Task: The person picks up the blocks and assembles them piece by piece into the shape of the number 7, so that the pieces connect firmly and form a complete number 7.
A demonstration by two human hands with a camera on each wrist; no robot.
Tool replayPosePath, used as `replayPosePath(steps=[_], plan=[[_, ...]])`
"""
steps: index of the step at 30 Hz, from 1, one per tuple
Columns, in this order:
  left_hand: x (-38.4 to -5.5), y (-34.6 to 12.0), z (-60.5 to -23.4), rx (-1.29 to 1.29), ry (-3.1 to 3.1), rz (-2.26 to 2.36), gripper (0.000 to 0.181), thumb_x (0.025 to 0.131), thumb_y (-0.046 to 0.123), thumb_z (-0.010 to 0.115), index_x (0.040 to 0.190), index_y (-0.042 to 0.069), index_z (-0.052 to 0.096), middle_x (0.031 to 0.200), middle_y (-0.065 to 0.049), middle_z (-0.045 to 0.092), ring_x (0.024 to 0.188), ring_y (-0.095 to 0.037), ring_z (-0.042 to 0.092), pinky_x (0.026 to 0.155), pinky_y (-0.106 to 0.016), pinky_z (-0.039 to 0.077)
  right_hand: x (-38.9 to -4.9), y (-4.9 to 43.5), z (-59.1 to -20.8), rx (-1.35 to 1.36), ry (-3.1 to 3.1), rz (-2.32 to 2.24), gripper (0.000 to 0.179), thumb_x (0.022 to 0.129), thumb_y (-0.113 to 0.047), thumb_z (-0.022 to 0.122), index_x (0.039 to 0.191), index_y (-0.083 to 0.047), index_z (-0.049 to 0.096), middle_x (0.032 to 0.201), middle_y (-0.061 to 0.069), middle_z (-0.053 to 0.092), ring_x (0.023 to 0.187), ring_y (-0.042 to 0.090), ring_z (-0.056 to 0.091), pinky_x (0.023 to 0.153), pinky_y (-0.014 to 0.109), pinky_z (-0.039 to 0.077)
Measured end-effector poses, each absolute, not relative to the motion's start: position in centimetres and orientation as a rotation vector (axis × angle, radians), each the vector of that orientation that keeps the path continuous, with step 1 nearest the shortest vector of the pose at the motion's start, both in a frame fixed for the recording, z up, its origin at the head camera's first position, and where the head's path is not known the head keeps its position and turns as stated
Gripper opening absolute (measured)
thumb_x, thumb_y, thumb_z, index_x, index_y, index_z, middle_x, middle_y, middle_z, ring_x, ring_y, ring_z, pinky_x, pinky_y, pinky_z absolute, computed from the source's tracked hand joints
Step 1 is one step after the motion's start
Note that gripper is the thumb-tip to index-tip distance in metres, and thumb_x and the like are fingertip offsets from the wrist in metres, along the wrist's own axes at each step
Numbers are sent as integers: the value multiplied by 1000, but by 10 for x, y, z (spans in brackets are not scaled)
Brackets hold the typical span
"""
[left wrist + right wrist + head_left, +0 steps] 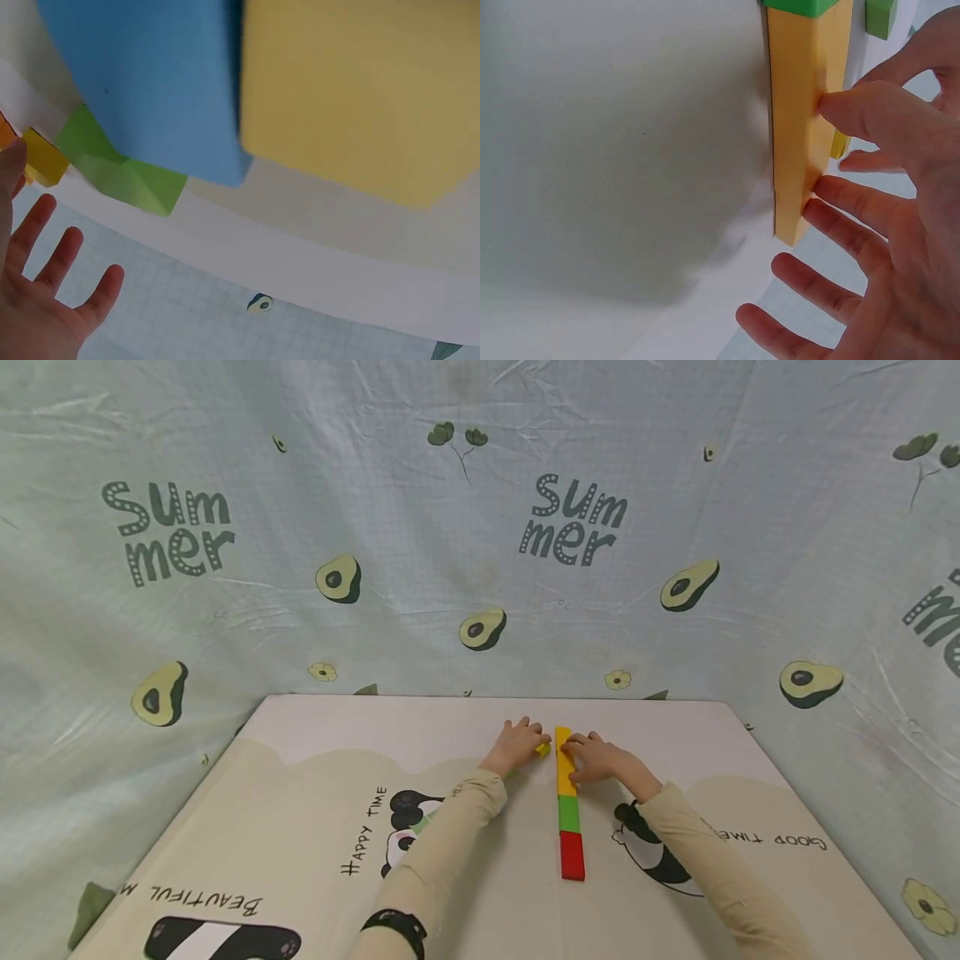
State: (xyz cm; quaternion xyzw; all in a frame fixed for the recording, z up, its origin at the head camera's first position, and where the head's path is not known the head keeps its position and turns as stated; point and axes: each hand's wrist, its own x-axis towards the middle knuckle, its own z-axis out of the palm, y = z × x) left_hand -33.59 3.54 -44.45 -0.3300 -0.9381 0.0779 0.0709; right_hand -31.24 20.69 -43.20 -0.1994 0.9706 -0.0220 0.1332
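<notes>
A straight row of blocks runs away from me in the head view: a red block [572,857] nearest, then a green block [568,814], then orange-yellow blocks [567,787] at the far end. To the left of that far end, my left hand [517,747] pinches a small yellow block [46,159] between thumb and finger. My right hand [602,758] rests its thumb and fingertips against the orange-yellow blocks from the right, its other fingers spread. By my left wrist stand a green block [139,180], a blue block [150,82] and a larger pale yellow block [352,90], mostly hidden by the sleeve in the head view.
The table's cloth [315,827] carries printed pandas and lettering. Behind the table's far edge hangs a pale curtain [405,543] with avocado prints, which also closes off both sides. A dark band [396,925] circles the left forearm.
</notes>
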Motion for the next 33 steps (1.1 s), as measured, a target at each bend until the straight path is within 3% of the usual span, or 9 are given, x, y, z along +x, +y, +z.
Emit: replayPosePath(steps=[10, 18, 22, 33], plan=[[-297, 32, -429, -1255, -2712, 337, 40, 86, 48, 49, 117, 25, 56, 120, 5, 54, 113, -18, 45, 92, -45, 40, -308, 211, -427, -678, 2835, -73, 53, 79, -28, 64, 124, -4, 49, 130, 15, 43, 108, 35, 39, 85, 50, 42], [-259, 27, -435, -1407, -2673, 339, 41, 84, 52, 49, 117, 28, 55, 118, 8, 55, 112, -16, 45, 91, -42, 41, -311, 212, -429, -737, 2849, -108, 52, 77, -29, 66, 122, -5, 51, 124, 15, 46, 106, 34, 41, 87, 49, 42], [-252, 27, -438, -1449, -2637, 328, 41, 86, 51, 47, 119, 27, 54, 117, 7, 55, 104, -13, 46, 87, -37, 43, -313, 215, -429, -767, 2857, -150, 51, 77, -29, 67, 119, -4, 52, 119, 15, 47, 104, 33, 41, 88, 47, 41], [-246, 30, -445, -1406, -2668, 254, 42, 85, 52, 48, 116, 24, 55, 115, 4, 55, 104, -15, 48, 85, -36, 45, -321, 213, -430, -786, 2857, -212, 46, 79, -33, 64, 114, -5, 54, 113, 14, 50, 99, 29, 42, 84, 44, 40]])
